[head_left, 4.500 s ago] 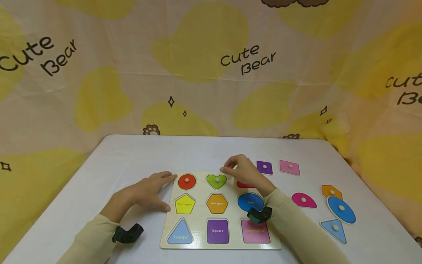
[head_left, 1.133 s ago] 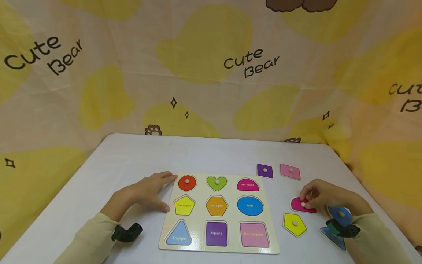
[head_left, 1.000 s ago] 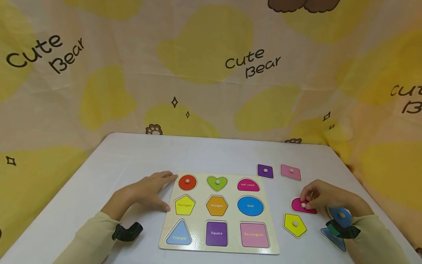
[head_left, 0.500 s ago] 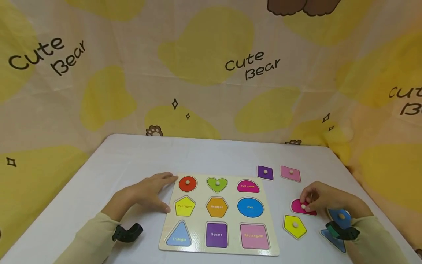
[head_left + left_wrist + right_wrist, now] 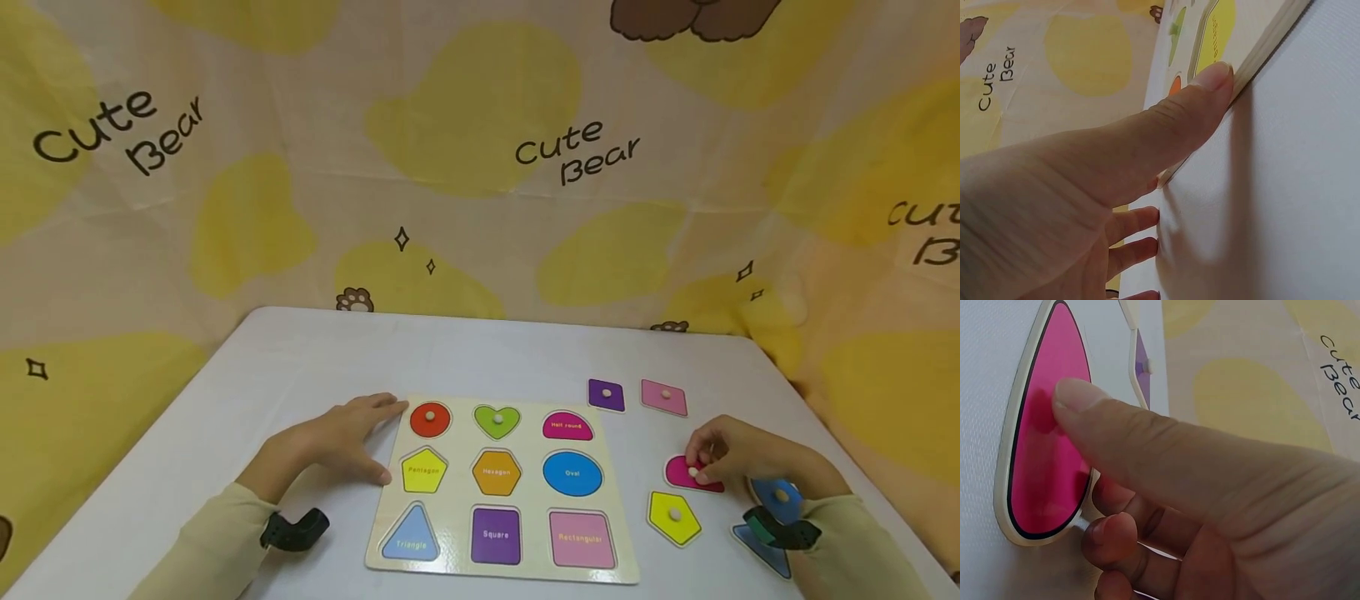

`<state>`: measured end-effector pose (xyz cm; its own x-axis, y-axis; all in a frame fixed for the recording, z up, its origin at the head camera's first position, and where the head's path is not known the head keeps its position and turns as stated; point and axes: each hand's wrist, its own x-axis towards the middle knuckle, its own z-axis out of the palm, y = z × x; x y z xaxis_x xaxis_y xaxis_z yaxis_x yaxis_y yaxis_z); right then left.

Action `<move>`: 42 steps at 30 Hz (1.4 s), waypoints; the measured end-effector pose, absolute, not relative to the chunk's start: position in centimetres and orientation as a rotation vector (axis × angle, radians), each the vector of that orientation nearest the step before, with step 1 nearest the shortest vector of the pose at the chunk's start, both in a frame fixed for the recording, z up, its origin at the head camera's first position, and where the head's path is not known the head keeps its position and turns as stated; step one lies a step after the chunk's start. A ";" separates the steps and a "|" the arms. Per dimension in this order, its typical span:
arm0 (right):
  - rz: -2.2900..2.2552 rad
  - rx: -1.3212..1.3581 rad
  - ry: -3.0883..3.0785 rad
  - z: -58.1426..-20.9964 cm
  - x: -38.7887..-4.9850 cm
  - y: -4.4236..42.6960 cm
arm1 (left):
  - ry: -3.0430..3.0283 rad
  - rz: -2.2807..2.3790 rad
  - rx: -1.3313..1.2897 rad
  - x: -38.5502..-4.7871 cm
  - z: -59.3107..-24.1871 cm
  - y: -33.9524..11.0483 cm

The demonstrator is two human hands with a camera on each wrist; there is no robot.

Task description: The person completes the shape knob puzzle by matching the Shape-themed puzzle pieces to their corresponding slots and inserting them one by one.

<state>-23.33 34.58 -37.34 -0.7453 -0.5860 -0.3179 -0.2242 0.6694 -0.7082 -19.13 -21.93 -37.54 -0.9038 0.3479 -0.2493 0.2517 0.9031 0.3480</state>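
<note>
My right hand (image 5: 742, 450) pinches the small knob (image 5: 693, 472) of a magenta half-round puzzle piece (image 5: 678, 475) lying on the table right of the puzzle board (image 5: 532, 500). In the right wrist view the thumb lies over the piece's face (image 5: 1050, 350) and hides the knob. My left hand (image 5: 337, 437) spreads along the board's left side, its thumb and index finger touching the edge. On the board, the red circle (image 5: 430, 429) and green heart (image 5: 487, 415) pieces sit in their slots. The printed half-round slot (image 5: 567, 431) holds no piece.
Purple square (image 5: 600, 402) and pink rectangle (image 5: 658, 404) pieces lie behind the right hand. A yellow pentagon piece (image 5: 663, 518) lies in front of the half-round one. Blue oval (image 5: 765, 492) and blue triangle (image 5: 765, 554) pieces are partly covered by the right wrist.
Since the oldest frame my right hand has moved right, from beside the heart to the half-round piece. Over the last second both hands stay put; the view shifts slightly.
</note>
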 end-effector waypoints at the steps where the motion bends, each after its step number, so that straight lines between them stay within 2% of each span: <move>1: -0.894 -0.619 2.353 -37.3 -23.3 34.6 | 2.760 0.446 0.446 -19.1 -37.6 -21.9; 42: -0.861 -0.622 2.347 -37.5 -23.5 34.4 | 2.762 0.433 0.442 -18.9 -37.5 -21.9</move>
